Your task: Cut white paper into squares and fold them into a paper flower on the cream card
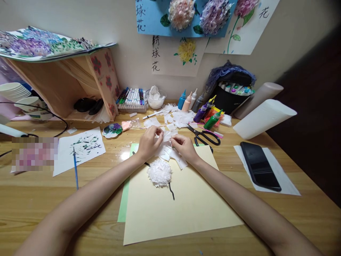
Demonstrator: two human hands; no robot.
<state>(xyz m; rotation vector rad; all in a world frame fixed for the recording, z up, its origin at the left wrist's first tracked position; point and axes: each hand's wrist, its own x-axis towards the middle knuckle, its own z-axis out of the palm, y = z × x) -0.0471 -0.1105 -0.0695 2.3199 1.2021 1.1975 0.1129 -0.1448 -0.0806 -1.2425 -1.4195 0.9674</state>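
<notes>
Both of my hands meet above the top edge of a cream paper sheet (pixel 183 206). My left hand (pixel 149 142) has its fingers closed on a small white tissue paper piece (pixel 167 135). The fingertips of my right hand (pixel 184 146) pinch at the right side of that same piece. Several loose white paper squares (pixel 174 155) lie just beneath the hands. Closer to me, a ruffled white paper flower (pixel 160 173) sits on the cream sheet, with a short black stem line (pixel 172 192) beside it. A green sheet (pixel 123 206) shows under the cream one.
Black-handled scissors (pixel 205 137) lie right of my hands. Behind are a pile of paper squares (pixel 182 117), paint bottles (pixel 212 120) and a marker box (pixel 132 101). A phone (pixel 259 165) rests at right; a paintbrush (pixel 75 167) lies on painted paper (pixel 93 153) at left.
</notes>
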